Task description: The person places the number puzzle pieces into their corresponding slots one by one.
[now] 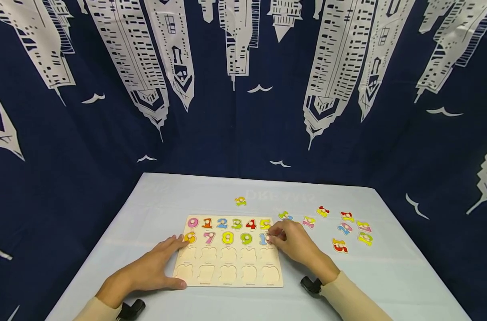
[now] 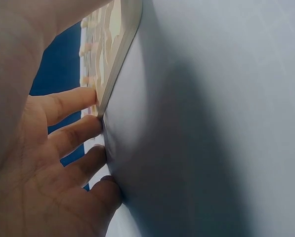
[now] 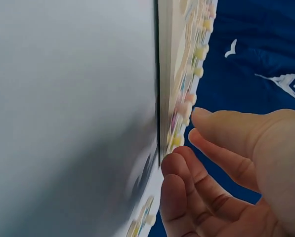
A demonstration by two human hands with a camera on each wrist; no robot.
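Observation:
A pale wooden number puzzle board (image 1: 218, 254) lies on the table, its top two rows filled with knobbed number pieces. My left hand (image 1: 157, 266) rests along its left edge, fingertips beside the yellow 6 (image 1: 190, 236) and thumb at the near corner. In the left wrist view, the left fingers (image 2: 70, 136) are spread against the board's edge. My right hand (image 1: 293, 240) hovers at the blue ten piece (image 1: 262, 239) at the second row's right end. In the right wrist view, the thumb and forefinger stand slightly apart, right beside a knob (image 3: 185, 108).
Loose number pieces lie right of the board, among them a red one (image 1: 340, 245) and a blue-and-pink 20 (image 1: 345, 228). A yellow piece (image 1: 240, 201) lies behind the board. The two nearer rows hold bare recesses. A dark blue cloth (image 1: 235, 147) hangs behind the white table (image 1: 179, 187).

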